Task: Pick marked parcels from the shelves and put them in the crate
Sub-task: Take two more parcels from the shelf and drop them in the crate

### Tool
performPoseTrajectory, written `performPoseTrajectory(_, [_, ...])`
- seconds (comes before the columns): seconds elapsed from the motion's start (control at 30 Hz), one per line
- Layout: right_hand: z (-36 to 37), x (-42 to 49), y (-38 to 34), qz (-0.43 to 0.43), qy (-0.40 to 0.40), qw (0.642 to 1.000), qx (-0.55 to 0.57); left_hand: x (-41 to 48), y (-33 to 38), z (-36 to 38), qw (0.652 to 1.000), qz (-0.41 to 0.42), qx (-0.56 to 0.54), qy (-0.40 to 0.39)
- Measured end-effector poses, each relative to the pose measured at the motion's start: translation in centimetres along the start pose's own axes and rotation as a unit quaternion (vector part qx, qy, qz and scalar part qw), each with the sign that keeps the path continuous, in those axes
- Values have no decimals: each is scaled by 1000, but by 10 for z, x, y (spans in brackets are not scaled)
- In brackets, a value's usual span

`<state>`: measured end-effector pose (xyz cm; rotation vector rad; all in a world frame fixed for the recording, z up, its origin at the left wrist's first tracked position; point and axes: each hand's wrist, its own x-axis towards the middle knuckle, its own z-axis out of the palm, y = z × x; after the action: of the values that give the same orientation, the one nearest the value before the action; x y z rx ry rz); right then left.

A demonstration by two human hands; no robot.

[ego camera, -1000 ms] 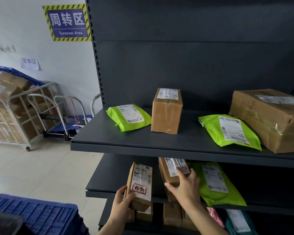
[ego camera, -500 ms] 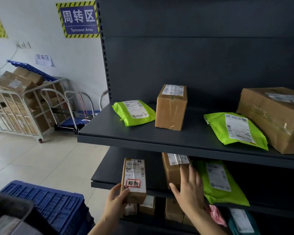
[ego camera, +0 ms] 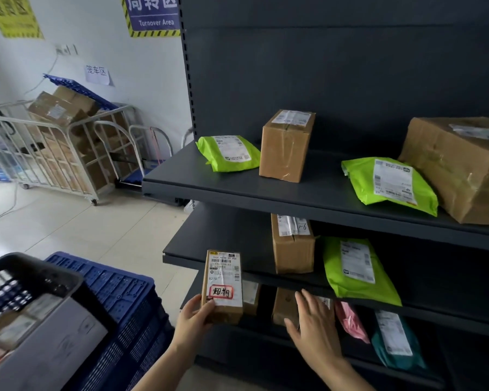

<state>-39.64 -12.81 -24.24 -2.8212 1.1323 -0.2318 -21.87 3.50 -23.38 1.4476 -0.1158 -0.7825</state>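
View from a head camera, looking down at dark metal shelving holding parcels.

The left hand (ego camera: 194,317) holds the marked parcel (ego camera: 222,286), a small upright brown box. Its white label carries a red-bordered handwritten tag. The thumb lies on the front face near the lower left corner and the fingers wrap behind. A second ago this parcel leaned on the front left edge of the middle shelf (ego camera: 223,241). Now it is off the shelf, held in the air just in front of and below that edge.

The right hand (ego camera: 314,328) has left the brown box (ego camera: 292,249), which stands on the middle shelf beside a green mailer (ego camera: 356,269). The hand has dropped in front of the shelf below. Its fingers are straight and spread and it holds nothing. Whether it touches the boxes behind it cannot be told.

The view has swung left, bringing a grey crate (ego camera: 40,277) into the lower left corner. The grey crate has goods inside and sits on a blue crate (ego camera: 119,300).

Judging from this, the pick is done and the parcel is free of the shelf. What is left is to carry it leftward and lower it into the grey crate, which is probably the target
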Motion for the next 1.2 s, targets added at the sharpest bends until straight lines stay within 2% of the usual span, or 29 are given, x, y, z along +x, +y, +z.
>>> performPoseTrajectory(0.07, [4, -7, -4, -11, 0, 1000, 10, -10, -8, -9, 1000, -5, 10, 20])
performPoseTrajectory(0.23, [4, -20, -19, -30, -58, 994, 85, -26, -21, -31, 999, -24, 9, 30])
performPoseTrajectory(0.73, [33, -19, -96, 16, -122, 988, 90, -12, -24, -108, 996, -76, 38, 29])
performPoseTrajectory(1.03, [109, -1, -119, 54, -207, 972, 99, 47, -61, -132, 993, -107, 28, 30])
performPoseTrajectory(1.2, [179, 42, -137, 66, -206, 968, 128, 110, -101, -152, 995, -88, 5, 44])
